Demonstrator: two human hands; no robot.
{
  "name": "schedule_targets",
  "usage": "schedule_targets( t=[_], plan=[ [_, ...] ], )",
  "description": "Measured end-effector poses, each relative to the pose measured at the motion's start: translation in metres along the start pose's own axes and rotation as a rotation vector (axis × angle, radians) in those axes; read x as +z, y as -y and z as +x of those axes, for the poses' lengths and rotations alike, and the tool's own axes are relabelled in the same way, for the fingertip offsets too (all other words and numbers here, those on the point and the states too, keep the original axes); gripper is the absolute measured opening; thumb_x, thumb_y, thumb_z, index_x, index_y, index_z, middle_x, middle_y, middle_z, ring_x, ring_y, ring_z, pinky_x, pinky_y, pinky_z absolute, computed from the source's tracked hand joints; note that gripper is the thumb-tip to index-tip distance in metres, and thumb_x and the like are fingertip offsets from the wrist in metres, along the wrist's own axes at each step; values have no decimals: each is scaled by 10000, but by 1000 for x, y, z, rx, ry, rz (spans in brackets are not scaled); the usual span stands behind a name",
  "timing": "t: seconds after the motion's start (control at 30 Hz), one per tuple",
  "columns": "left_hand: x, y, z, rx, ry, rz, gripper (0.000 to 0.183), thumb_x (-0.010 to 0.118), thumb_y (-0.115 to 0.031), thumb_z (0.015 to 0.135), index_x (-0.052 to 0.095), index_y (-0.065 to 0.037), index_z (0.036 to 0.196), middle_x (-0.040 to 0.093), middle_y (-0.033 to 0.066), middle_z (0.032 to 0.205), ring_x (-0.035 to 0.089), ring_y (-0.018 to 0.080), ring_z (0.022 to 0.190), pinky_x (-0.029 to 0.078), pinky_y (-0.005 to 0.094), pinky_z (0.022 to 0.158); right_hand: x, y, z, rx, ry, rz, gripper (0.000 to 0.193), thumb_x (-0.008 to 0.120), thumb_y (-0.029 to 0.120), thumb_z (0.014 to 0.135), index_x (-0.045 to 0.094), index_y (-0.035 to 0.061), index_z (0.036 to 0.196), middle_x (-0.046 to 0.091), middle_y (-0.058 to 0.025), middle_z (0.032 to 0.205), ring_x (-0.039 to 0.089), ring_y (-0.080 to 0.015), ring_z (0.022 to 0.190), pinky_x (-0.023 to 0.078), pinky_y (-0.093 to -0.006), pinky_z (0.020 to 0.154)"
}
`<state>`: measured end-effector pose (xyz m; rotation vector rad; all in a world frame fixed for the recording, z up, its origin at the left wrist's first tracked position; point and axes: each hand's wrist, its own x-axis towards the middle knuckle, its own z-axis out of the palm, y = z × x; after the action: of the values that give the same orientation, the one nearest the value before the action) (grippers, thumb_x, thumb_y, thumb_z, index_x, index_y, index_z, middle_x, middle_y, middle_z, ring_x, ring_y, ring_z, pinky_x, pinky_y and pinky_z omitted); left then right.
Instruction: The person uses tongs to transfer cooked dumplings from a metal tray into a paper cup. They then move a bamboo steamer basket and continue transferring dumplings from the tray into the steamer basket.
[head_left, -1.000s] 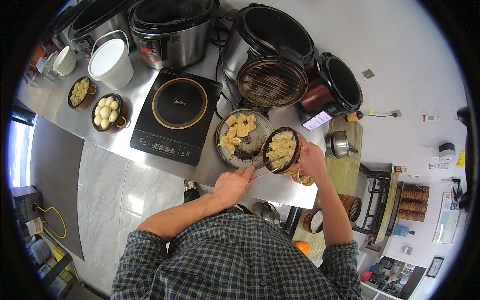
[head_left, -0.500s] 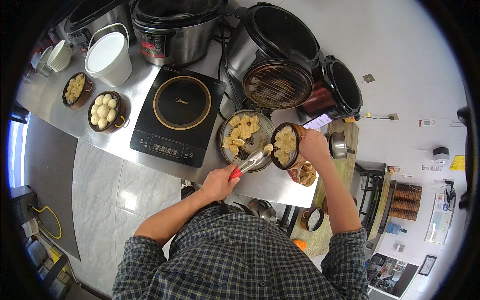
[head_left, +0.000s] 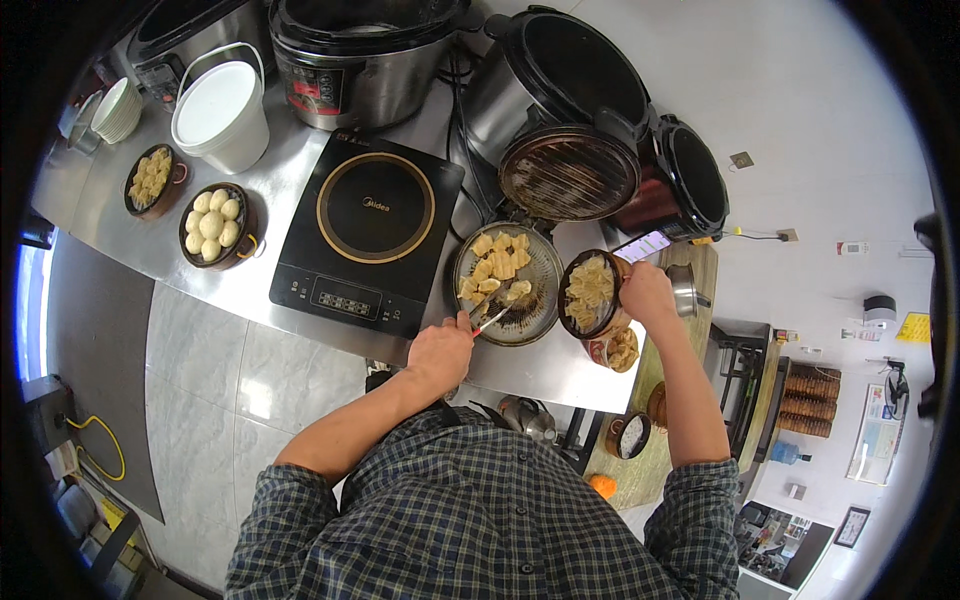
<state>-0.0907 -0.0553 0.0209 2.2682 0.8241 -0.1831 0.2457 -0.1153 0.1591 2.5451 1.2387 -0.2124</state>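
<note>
My left hand (head_left: 440, 355) is closed on a pair of red-handled metal tongs (head_left: 490, 323). Their two arms are spread over the round pan of an electric griddle (head_left: 540, 322). Just beyond the tips lies a single dumpling (head_left: 518, 291), and several pale yellow dumplings (head_left: 503, 262) sit together in the far left part of the pan. To the right of the pan, my right hand (head_left: 648, 293) grips the side of a round brown steamer basket (head_left: 566, 318). The basket tilts toward me, with folded dumplings (head_left: 590, 288) inside. My right fingertips are partly hidden.
The griddle's ridged lid (head_left: 570, 172) stands raised behind the pan. A black induction cooktop (head_left: 370, 225) is to its left. Below the held basket stands a container of dumplings (head_left: 622, 350). Large electric cookers (head_left: 370, 85) line the back; round buns (head_left: 212, 225) sit farther left.
The tongs moved left from the basket's edge to over the pan, and their arms opened. The dumpling in their tips now lies in the pan. The basket shifted slightly right.
</note>
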Motion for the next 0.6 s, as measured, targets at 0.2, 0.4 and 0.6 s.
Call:
schedule_targets(
  t=[0.2, 0.4, 0.6],
  plan=[
    [7, 3, 20, -328, 483, -1076, 341, 652, -289, 1071, 599, -26, 1281, 737, 96, 1075, 739, 213, 805, 583, 345, 635, 1, -5, -5, 43, 21, 17, 220, 626, 140, 942, 741, -47, 944, 730, -312, 978, 719, -477, 976, 579, -543, 891],
    [21, -5, 0, -601, 545, -1574, 334, 638, -332, 1090, 585, -34, 1231, 719, 77, 1065, 629, 142, 689, 499, 276, 510, 5, -11, -8, 26, -6, 42, 226, 624, 150, 954, 749, -38, 959, 734, -299, 990, 714, -477, 974, 576, -543, 886],
    [19, -16, -8, -179, 252, -952, 361, 667, -274, 1057, 572, 17, 1250, 719, 142, 1036, 710, 231, 746, 562, 367, 586, 11, -15, -10, 12, -7, 51, 237, 610, 153, 960, 750, -38, 960, 732, -300, 981, 711, -483, 966, 576, -549, 879]
  ],
)
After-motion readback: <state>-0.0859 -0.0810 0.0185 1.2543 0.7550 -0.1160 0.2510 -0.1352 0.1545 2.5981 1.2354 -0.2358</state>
